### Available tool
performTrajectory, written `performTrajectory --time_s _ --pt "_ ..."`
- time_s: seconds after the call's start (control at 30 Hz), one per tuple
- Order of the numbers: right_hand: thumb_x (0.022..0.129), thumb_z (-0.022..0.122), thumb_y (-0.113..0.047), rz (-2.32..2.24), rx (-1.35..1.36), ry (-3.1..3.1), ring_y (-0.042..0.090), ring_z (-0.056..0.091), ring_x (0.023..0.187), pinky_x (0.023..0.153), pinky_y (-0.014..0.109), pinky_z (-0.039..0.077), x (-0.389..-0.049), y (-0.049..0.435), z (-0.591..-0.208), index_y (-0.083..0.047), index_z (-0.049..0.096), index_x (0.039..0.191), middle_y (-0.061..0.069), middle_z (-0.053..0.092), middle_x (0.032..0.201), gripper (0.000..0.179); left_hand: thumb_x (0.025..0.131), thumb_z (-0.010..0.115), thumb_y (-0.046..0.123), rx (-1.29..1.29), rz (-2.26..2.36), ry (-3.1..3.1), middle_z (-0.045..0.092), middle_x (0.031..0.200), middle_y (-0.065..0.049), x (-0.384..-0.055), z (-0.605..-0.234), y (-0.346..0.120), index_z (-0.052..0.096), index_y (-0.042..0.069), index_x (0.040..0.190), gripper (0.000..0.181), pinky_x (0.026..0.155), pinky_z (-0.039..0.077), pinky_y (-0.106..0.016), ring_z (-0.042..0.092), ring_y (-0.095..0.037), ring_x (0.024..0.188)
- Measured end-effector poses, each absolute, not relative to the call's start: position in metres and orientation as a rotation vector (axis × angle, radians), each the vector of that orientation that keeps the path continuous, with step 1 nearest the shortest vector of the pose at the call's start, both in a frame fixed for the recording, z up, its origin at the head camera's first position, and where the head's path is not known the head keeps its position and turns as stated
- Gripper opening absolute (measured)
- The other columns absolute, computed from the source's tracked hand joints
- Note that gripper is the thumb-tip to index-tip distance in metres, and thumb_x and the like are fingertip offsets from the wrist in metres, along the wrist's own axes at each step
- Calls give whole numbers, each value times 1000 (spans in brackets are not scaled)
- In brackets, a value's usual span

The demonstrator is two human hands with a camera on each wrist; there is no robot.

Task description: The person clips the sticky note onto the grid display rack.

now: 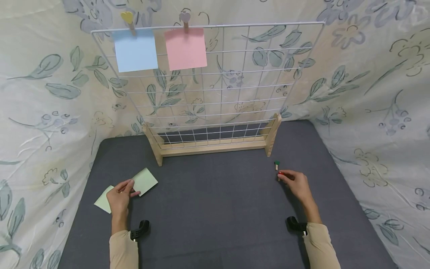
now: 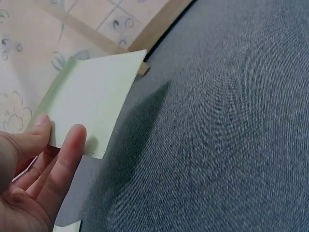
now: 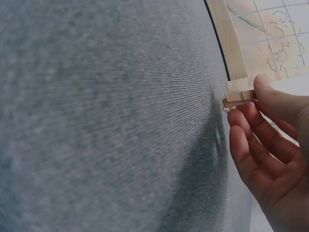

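My left hand (image 1: 120, 196) pinches a pale green paper note (image 1: 144, 181) by its near edge, thumb on one face. In the left wrist view that note (image 2: 91, 92) is tilted up, casting a shadow on the grey cloth. A second green note (image 1: 103, 200) lies partly hidden behind the left hand. At the right, my right hand (image 1: 297, 185) pinches a small wooden clothespin with a red top (image 1: 280, 173) between thumb and fingers; the right wrist view shows the clothespin's bare wooden end (image 3: 234, 99) sticking out. Just beyond lies another clothespin with a green top (image 1: 277, 165).
A white wire grid rack (image 1: 221, 71) on a wooden stand (image 1: 211, 147) rises at the back. A blue note (image 1: 136, 50) under a yellow heart clothespin (image 1: 127, 17) and a pink note (image 1: 186, 49) under a greyish heart clothespin (image 1: 184, 17) hang from its top bar.
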State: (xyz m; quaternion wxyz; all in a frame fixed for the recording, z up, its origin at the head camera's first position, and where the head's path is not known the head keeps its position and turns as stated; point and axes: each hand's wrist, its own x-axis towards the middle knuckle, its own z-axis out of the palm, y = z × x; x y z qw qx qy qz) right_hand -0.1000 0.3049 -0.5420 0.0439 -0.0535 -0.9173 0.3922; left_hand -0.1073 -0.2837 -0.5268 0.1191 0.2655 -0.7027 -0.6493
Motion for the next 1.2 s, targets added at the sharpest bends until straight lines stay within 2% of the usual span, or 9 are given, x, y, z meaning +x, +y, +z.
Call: performTrajectory --time_s 0.27,0.57,0.63,0.8,0.9,1.13,1.2 --pt "92 71 -17 1251 -135 -2772 19 69 75 58 17 56 -107 303 -535 3 72 110 18 73 94 27 91 69 8 751 -1969 -1981 69 70 8 -111 -523 -278 66 -6 103 18 57 61 -26 66 -7 59" --pt "93 70 -17 1297 -72 -2734 28 70 76 57 18 55 -118 297 -523 2 72 109 16 73 89 25 92 68 10 755 -1917 -2021 68 70 17 -113 -520 -271 62 -11 114 31 55 60 -23 65 -3 62" --pt "92 70 -14 1306 -49 -2725 29 70 76 58 22 57 -122 296 -518 2 72 109 16 73 90 24 93 68 11 756 -1906 -2032 67 70 17 -114 -520 -270 62 -11 114 31 56 61 -24 64 -2 61" --pt "93 69 -17 1298 -54 -2700 32 70 85 64 14 55 -131 297 -503 3 71 112 17 73 97 27 93 67 9 731 -1912 -2022 67 69 14 -116 -517 -266 62 -13 113 30 56 61 -25 64 -4 58" --pt "94 68 -20 1284 -75 -2677 32 70 88 65 6 50 -137 300 -492 3 71 112 18 72 100 30 93 67 9 719 -1917 -2020 68 71 13 -117 -515 -263 62 -13 112 29 56 61 -24 64 -5 59" --pt "95 67 -18 1266 -57 -2630 0 65 76 61 9 51 -147 305 -469 2 70 113 18 72 97 28 93 67 11 649 -1846 -2132 68 77 10 -121 -509 -256 64 -13 112 31 57 61 -25 65 -5 61" --pt "95 67 -19 1296 -34 -2607 0 66 77 63 11 54 -150 303 -465 2 70 114 19 72 98 29 93 67 12 625 -1825 -2162 69 79 7 -123 -509 -253 64 -13 111 30 57 61 -24 65 -4 62"
